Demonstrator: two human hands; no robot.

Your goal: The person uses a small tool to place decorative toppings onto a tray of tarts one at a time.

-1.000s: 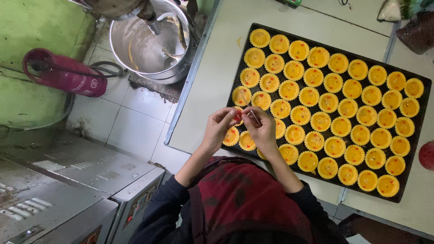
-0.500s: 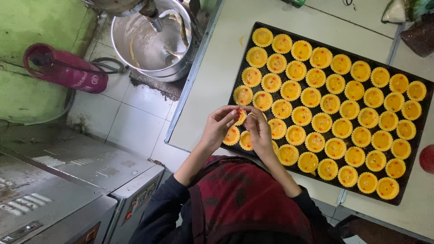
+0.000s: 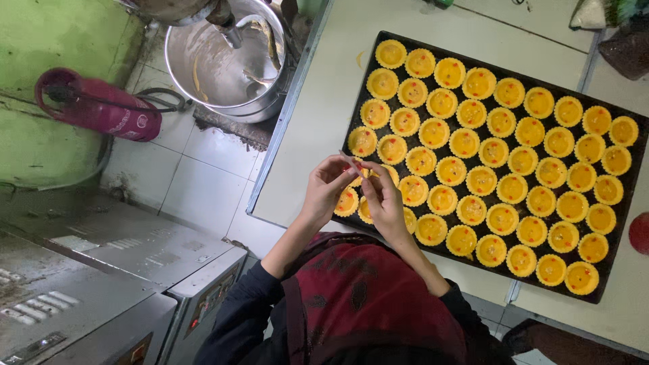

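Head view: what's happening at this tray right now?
A person stands at a pale table over a black baking tray filled with rows of small yellow tarts dotted red. Both hands are raised together over the tray's near-left corner: the left hand and right hand pinch something small between the fingertips; what it is cannot be told. A metal mixing bowl sits on the floor beside the table.

Left hand (image 3: 328, 186) and right hand (image 3: 382, 196) have shifted slightly left along the tray's (image 3: 612, 274) near-left corner. The small red piece seen between the fingertips earlier is no longer visible; a thin pale strip (image 3: 351, 162) now shows there.
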